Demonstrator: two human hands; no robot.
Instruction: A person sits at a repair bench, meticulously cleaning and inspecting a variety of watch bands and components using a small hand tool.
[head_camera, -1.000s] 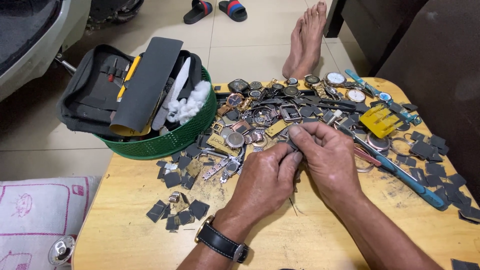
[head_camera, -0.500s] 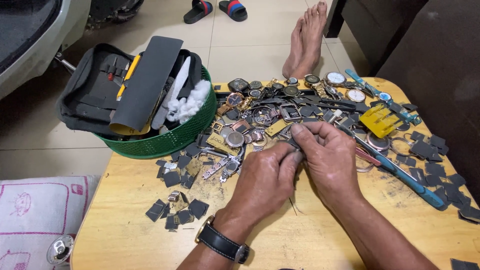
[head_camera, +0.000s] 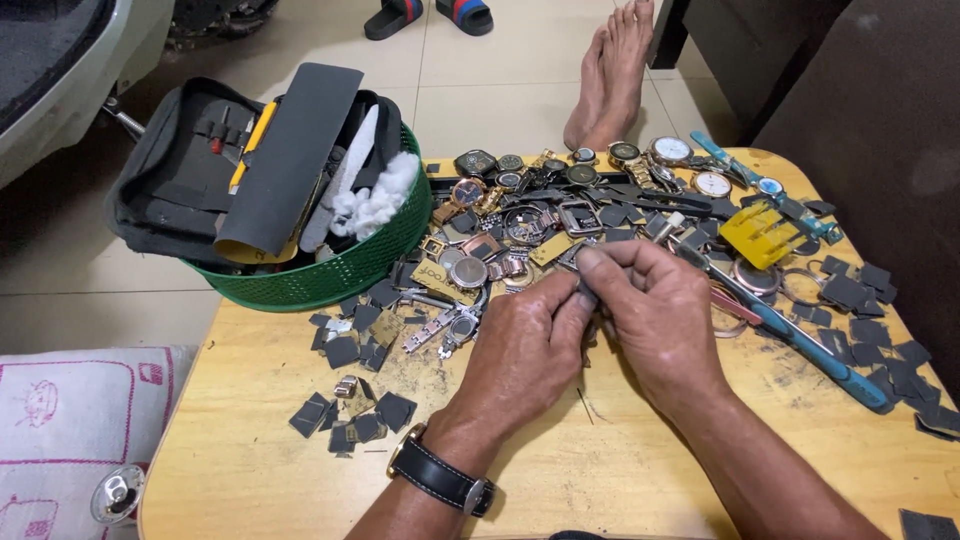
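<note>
Unmoved hands (head_camera: 600, 330), fingertips pinching small part (head_camera: 588, 292).

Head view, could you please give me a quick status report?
Left hand and right hand pinch a small dark part. Watch pile just behind. Nothing in the way.

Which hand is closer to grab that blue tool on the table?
Right, most likely. The right hand sits just beside the blue-handled tool, while the left hand is further over, pinching a small dark part with it.
</note>
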